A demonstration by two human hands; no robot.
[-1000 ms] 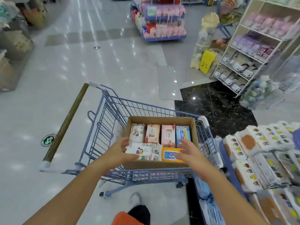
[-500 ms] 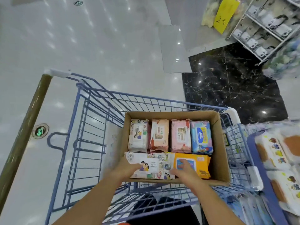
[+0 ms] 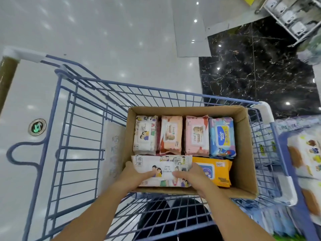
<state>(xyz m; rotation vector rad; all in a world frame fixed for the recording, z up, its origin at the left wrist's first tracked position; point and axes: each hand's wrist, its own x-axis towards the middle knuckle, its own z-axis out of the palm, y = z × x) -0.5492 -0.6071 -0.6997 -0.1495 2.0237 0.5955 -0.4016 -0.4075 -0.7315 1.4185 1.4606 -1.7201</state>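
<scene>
Where the head camera looks down into the blue wire cart, a cardboard box sits toward its right side. The white cartoon-printed wipes pack lies flat in the box's near-left corner — touching the orange pack on its right, just in front of a row of four packs. The left hand grips the pack's left end, thumb at the edge and fingers curled over the top, and the right hand grips its right end likewise — both sets of fingertips near the label's middle.
</scene>
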